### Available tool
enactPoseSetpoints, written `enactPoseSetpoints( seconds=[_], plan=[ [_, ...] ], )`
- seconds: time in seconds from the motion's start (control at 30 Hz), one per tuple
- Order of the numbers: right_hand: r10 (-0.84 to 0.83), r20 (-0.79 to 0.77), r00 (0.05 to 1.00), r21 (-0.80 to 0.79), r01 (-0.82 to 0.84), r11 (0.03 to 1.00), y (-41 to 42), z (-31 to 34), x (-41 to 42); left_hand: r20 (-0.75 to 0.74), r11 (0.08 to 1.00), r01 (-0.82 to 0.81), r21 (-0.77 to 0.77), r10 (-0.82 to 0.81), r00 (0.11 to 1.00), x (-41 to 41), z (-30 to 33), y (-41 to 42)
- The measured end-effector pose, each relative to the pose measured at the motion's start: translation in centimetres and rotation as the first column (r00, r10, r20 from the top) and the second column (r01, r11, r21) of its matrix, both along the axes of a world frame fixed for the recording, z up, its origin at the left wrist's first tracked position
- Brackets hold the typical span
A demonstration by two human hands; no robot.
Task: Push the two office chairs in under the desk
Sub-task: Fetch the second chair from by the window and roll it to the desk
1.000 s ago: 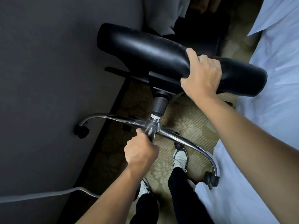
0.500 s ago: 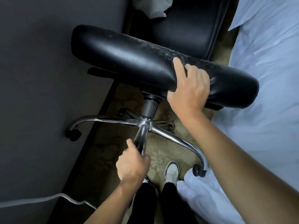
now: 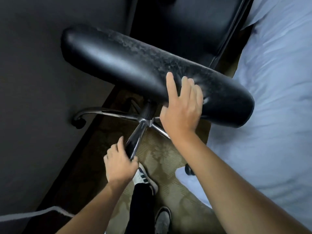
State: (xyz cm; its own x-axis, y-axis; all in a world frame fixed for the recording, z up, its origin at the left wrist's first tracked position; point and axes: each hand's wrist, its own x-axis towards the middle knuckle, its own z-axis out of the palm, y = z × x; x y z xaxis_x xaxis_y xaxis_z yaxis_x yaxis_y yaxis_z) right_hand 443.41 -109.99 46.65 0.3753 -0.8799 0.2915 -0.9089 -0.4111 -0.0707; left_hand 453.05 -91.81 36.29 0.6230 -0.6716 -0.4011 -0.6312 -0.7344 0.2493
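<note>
A black office chair fills the middle, its padded cushion (image 3: 135,65) seen edge-on above a chrome star base (image 3: 146,121). My left hand (image 3: 119,163) is curled around the outer end of the chrome leg that points toward me. My right hand (image 3: 183,108) lies flat against the cushion's near edge, fingers spread and stretched out over the leather. A second black chair (image 3: 185,22) stands just behind the first, at the top of the view. One caster (image 3: 78,122) of the base sits at the left against a dark grey surface (image 3: 42,81).
A bed with a white sheet (image 3: 270,115) runs along the whole right side, close to the chair; another caster (image 3: 189,169) touches its hanging sheet. A white cable (image 3: 33,214) crosses the lower left. My shoes (image 3: 145,178) stand on patterned carpet.
The chair has moved away from me toward the second chair. My right hand's fingers have gone from curled over the cushion to spread flat. My left hand slid from the hub to the leg's end.
</note>
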Motion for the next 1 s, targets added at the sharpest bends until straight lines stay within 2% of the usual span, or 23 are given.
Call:
enactPoseSetpoints(
  seconds=[0.03, 0.1, 0.2, 0.27, 0.33, 0.37, 0.5, 0.6, 0.8, 1.0],
  plan=[
    [0.004, -0.011, 1.0, 0.0, -0.004, 1.0, 0.8, 0.1, -0.2, -0.016, 0.998, -0.038, -0.04, 0.038, 0.999, -0.1, 0.7, 0.5],
    [0.014, -0.033, 0.999, 0.028, -0.013, 1.0, 2.1, -0.2, -1.1, -0.02, 0.971, -0.091, -0.22, 0.089, 0.996, 0.1, 2.6, 1.4],
    [-0.002, -0.015, 1.0, 0.054, 0.002, 0.999, 3.5, -0.6, -2.0, 0.149, 0.832, 0.129, -0.539, -0.056, 0.987, 1.2, 7.6, 0.0],
    [-0.006, -0.002, 1.0, 0.08, 0.006, 0.997, 4.5, -0.8, -2.2, 0.289, 0.718, 0.313, -0.621, -0.161, 0.944, 2.8, 10.9, -3.1],
    [-0.011, 0.032, 0.999, 0.071, 0.009, 0.997, 5.3, -1.2, -2.0, 0.438, 0.655, 0.466, -0.595, -0.222, 0.871, 4.5, 13.2, -6.8],
    [-0.009, 0.033, 0.999, 0.074, 0.006, 0.997, 5.7, -1.3, -1.9, 0.491, 0.655, 0.519, -0.55, -0.25, 0.835, 5.2, 13.7, -8.3],
    [0.004, 0.059, 0.998, 0.034, -0.006, 0.999, 7.2, -1.9, -1.6, 0.523, 0.761, 0.552, -0.341, -0.335, 0.784, 6.7, 12.4, -9.3],
    [-0.014, 0.066, 0.998, 0.013, 0.013, 1.0, 8.6, -2.2, -1.3, 0.559, 0.761, 0.564, -0.32, -0.329, 0.761, 7.1, 10.8, -7.8],
    [-0.018, 0.049, 0.999, 0.084, 0.014, 0.996, 11.8, -1.5, 0.0, 0.489, 0.772, 0.565, -0.289, -0.388, 0.781, 8.8, 10.3, -5.3],
    [-0.005, 0.006, 1.0, 0.289, 0.003, 0.957, 16.1, 0.3, 1.6, 0.393, 0.793, 0.573, -0.208, -0.468, 0.791, 10.9, 10.6, -1.9]
  ],
)
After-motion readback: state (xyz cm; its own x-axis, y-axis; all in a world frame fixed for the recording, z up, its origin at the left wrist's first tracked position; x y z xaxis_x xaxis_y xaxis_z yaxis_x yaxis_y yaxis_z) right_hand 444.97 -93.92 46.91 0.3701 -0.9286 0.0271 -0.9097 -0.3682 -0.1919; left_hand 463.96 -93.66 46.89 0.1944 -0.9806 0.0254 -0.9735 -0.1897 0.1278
